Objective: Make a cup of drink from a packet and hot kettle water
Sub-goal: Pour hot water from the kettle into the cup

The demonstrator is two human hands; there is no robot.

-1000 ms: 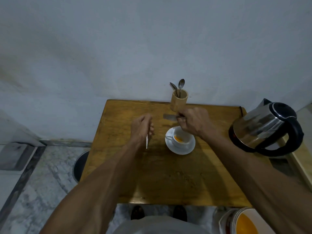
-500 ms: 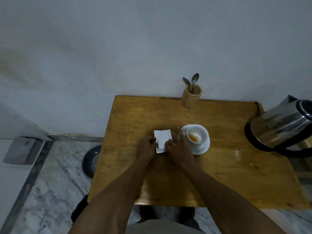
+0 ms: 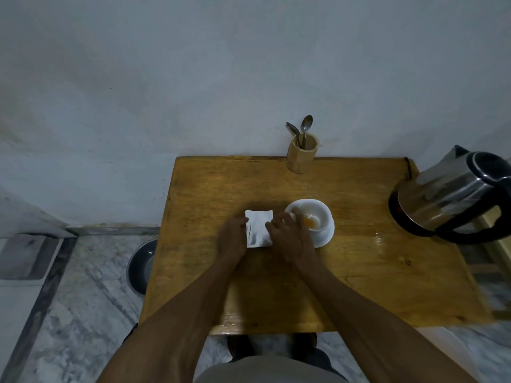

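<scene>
**The kettle lies far to the right of my right hand**

Both my hands rest on the white packet (image 3: 258,228), which lies flat on the worktop (image 3: 359,272) in front of me. My left hand (image 3: 233,239) presses its left edge with bent fingers, and my right hand (image 3: 289,239) covers its right edge, the fingers curled over it. I cannot tell if either hand really pinches the packet or only holds it down.

The cup (image 3: 311,217) stands on its saucer (image 3: 323,239) just beside my right hand, touching the knuckles or nearly so. Orange powder (image 3: 309,221) is at its bottom, and I see no water there, so I judge that the pouring is the step which comes now.

The kettle (image 3: 453,197) stands well apart from both hands, at the far right edge of the worktop. Its black handle faces toward me and to the right. My right hand is clearly the nearer one, so I think this hand must let the packet go and travel to the right, past the cup. The spoons (image 3: 302,131) in the wooden holder (image 3: 300,156) stand beyond my right hand, near the wall.
</scene>
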